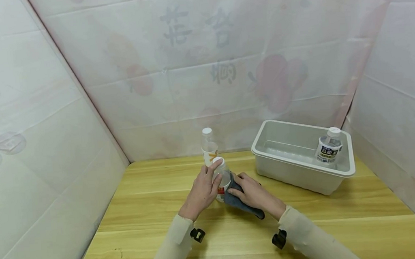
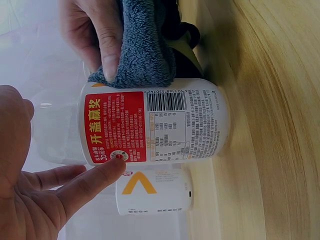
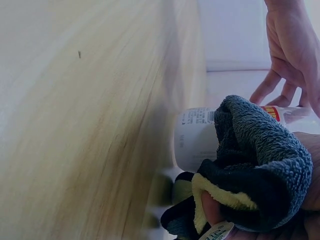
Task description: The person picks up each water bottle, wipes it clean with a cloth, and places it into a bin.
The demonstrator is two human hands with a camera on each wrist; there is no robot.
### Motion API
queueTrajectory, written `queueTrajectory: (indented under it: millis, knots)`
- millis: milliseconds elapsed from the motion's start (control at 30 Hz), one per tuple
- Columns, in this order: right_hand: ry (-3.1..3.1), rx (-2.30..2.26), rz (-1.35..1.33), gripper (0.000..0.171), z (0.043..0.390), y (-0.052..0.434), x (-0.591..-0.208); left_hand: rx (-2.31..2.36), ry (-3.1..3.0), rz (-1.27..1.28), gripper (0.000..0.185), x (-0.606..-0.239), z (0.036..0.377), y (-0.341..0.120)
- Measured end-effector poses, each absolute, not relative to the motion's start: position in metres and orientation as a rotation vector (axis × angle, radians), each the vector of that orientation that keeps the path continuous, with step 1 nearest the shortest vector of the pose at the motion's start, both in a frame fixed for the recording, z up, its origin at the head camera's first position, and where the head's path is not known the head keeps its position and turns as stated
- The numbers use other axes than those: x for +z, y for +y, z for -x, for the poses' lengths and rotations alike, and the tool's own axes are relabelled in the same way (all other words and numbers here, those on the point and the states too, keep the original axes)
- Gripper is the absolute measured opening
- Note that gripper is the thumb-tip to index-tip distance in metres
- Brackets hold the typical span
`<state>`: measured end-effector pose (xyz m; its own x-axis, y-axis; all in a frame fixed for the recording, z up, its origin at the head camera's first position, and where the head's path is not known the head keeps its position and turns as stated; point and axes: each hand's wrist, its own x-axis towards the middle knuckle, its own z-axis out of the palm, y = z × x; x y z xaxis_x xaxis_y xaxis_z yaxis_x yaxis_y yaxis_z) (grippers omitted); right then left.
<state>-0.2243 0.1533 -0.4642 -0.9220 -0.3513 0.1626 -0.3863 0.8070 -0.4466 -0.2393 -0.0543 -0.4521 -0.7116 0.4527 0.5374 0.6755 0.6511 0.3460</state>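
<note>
The left hand grips the near bottle to steady it, while beside it the right hand clutches a grey cloth pressed against its side.

On the red panel of the bottle's label, the large Chinese characters 开盖赢奖 are printed in yellow, and a barcode with rows of small print too fine to be read is set beside them. Faint characters 花 and 香 are seen on the backdrop sheet. A yellow chevron mark is borne by the second bottle behind.
</note>
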Motion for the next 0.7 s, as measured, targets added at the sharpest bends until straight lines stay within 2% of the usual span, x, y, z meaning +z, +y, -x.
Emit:
queueTrajectory:
  millis: [700]
  knots:
    - [-2.977, 0.7, -0.593, 0.063, 0.2251, 0.1537, -0.473, -0.785, -2.476, 0.887, 0.056, -0.4521, 0.2369, -0.0544]
